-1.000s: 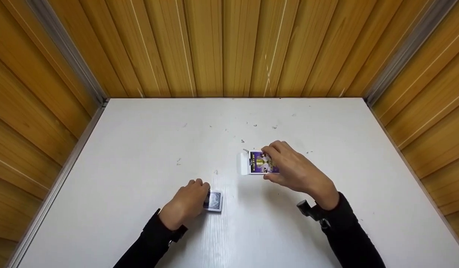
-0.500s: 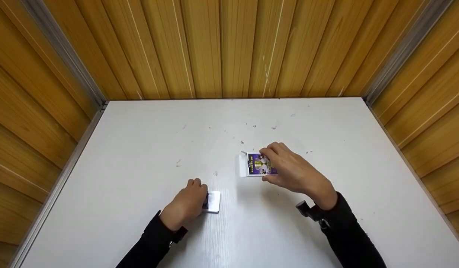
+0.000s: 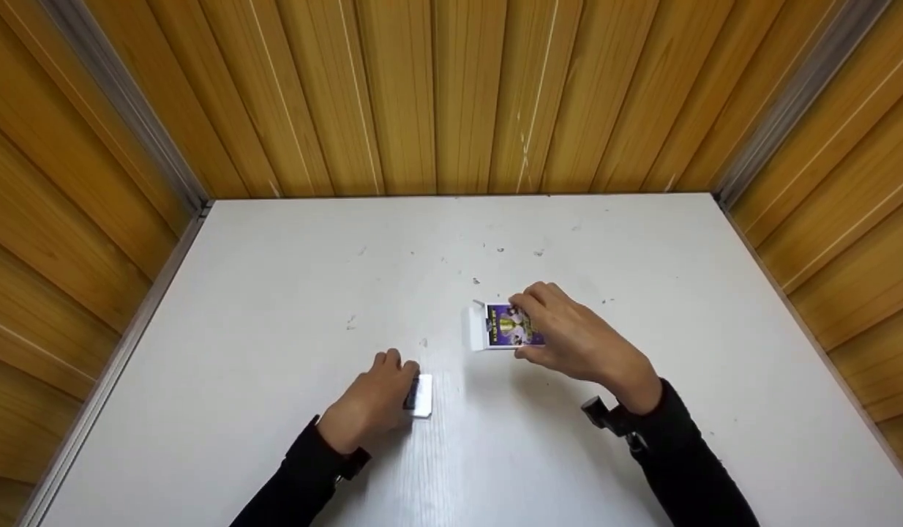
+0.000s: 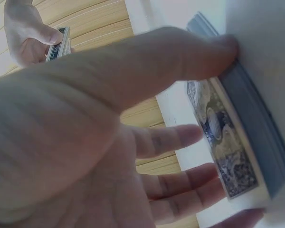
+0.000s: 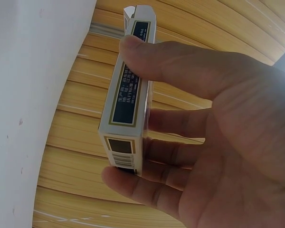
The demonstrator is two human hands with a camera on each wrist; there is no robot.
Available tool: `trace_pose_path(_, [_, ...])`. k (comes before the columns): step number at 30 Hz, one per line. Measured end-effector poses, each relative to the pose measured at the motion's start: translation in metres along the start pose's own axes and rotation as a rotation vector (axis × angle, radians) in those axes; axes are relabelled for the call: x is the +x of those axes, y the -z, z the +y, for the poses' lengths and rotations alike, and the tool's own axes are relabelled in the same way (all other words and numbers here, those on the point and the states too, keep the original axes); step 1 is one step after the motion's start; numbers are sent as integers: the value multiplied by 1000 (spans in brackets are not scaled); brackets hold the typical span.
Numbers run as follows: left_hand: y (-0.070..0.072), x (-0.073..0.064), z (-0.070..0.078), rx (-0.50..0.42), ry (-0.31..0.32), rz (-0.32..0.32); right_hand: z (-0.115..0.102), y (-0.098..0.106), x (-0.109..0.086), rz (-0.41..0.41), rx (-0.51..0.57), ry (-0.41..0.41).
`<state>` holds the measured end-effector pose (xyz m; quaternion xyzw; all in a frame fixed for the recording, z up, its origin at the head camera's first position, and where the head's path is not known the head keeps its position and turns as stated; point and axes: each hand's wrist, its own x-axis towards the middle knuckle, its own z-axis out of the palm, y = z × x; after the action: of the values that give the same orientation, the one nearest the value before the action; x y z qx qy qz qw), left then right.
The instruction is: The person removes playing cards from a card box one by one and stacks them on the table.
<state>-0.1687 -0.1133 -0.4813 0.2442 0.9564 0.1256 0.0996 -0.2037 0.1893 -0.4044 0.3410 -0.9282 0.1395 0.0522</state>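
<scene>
My left hand grips a deck of playing cards low over the white table, left of centre. In the left wrist view the thumb lies along one edge of the deck, with fingertips at the patterned card back. Part of the deck is hidden under the hand in the head view. Farther right and higher, my right hand holds a card box with a purple face and a gold trophy. Its white end flap stands out toward the left. In the right wrist view the thumb presses the box's narrow dark-labelled side.
The white table has small dark scuffs near its middle. Wood-look panels wall it in at the back and both sides. A small black camera sticks out from the right wrist.
The left hand has shifted slightly right over the deck, covering more of it. The blue pattern visible earlier in the head view now looks white. The right hand and box hardly move.
</scene>
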Motion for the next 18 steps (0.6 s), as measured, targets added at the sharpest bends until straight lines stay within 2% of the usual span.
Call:
trace_pose_path(10, [0,1,2,16,-8,-21,0,-1,-1,5,0,2])
trace_pose_path(18, [-1,1,0,4,-33,3,1,-1,-1,20,-22,31])
